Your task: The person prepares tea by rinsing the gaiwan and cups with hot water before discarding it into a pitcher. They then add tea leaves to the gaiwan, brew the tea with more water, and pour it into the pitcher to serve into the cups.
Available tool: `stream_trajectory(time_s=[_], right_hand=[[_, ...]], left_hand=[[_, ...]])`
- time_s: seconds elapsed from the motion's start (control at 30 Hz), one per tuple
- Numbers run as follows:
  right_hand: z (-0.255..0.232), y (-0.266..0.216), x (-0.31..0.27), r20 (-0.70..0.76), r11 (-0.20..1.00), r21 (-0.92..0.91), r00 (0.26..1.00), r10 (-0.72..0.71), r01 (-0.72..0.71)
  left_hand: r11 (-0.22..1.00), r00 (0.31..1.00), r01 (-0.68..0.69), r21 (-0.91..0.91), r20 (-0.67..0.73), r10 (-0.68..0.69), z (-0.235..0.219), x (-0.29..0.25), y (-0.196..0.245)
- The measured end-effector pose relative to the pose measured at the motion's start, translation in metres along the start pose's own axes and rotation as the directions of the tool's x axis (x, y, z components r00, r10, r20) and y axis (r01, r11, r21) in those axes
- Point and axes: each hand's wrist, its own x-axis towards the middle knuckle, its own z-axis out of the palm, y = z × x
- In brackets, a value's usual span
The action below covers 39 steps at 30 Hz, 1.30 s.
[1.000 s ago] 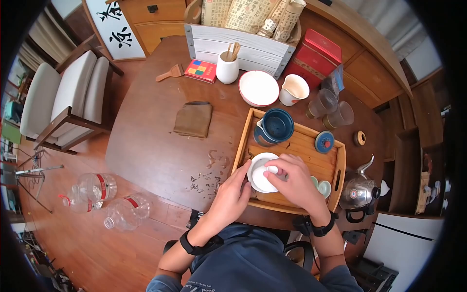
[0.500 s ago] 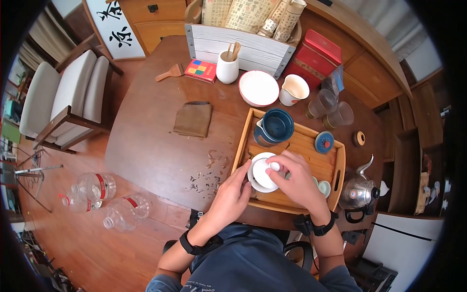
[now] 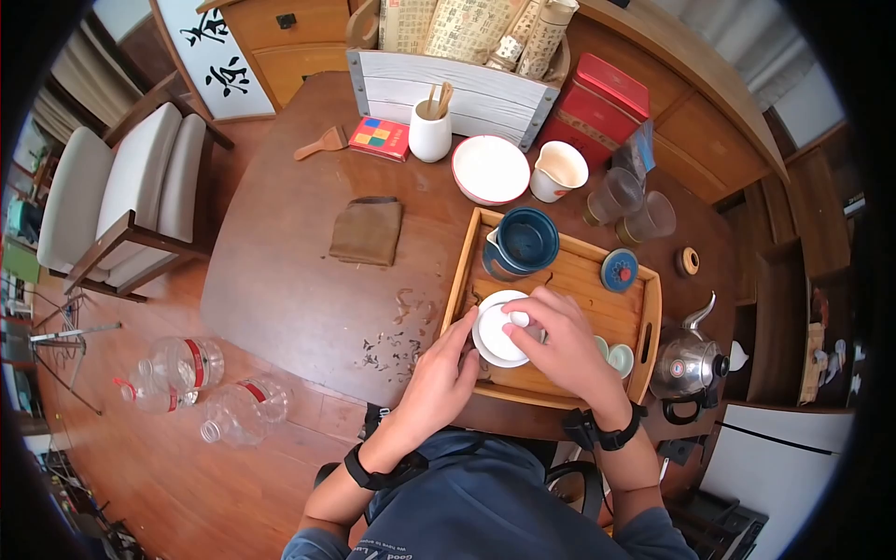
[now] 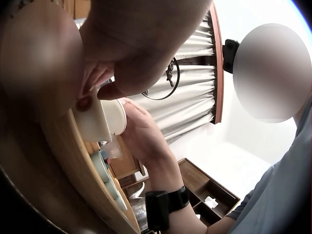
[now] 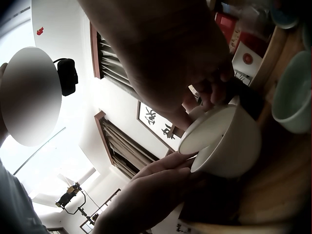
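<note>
A white lidded tea bowl [image 3: 501, 361] sits on the wooden tray [image 3: 611, 402], close to its left end. My right hand [image 3: 571, 353] pinches the knob of the white lid [image 3: 496, 329] between thumb and finger. Seen from the right wrist, the lid [image 5: 207, 130] leans inside the mouth of the bowl [image 5: 246, 146], leaving a gap along one side. My left hand [image 3: 442, 375] touches the bowl's left side with fairly straight fingers, thumb nearest me. Behind the bowl stands a dark blue pitcher [image 3: 530, 241].
Pale green cups [image 3: 620, 359] and a blue lid [image 3: 619, 271] are on the tray. A steel kettle [image 3: 679, 362] stands to the right. Loose tea leaves [image 3: 390, 355] and a folded brown cloth [image 3: 367, 231] lie left. A white bowl [image 3: 490, 168] and white pitcher [image 3: 558, 170] stand behind.
The lid has shifted slightly away from me over the bowl and now looks flatter, with my right hand still on its knob. My left hand stays at the bowl's side.
</note>
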Motion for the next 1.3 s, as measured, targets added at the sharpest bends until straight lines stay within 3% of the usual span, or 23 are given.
stream_trajectory(time_s=[0.17, 0.37, 0.87, 1.3], right_hand=[[-0.006, 0.001, -0.004, 0.040, 0.999, -0.042, 0.999, -0.012, 0.013], [-0.018, 0.002, -0.012, -0.092, 0.998, -0.056, 0.995, 0.022, -0.027], [0.006, 0.001, -0.003, -0.013, 0.994, -0.076, 0.997, -0.076, 0.075], [0.005, 0.003, -0.007, 0.004, 0.998, -0.053, 1.000, -0.027, 0.028]], left_hand=[[1.000, 1.000, 0.019, -0.006, 0.014, -0.018, -0.002, 0.000, 0.003], [0.999, 1.000, 0.017, -0.036, 0.008, -0.017, -0.002, 0.000, 0.004], [0.999, 0.999, 0.027, -0.046, 0.029, -0.026, -0.004, 0.000, 0.003], [0.990, 0.997, 0.068, -0.126, 0.055, -0.061, -0.004, -0.001, 0.001]])
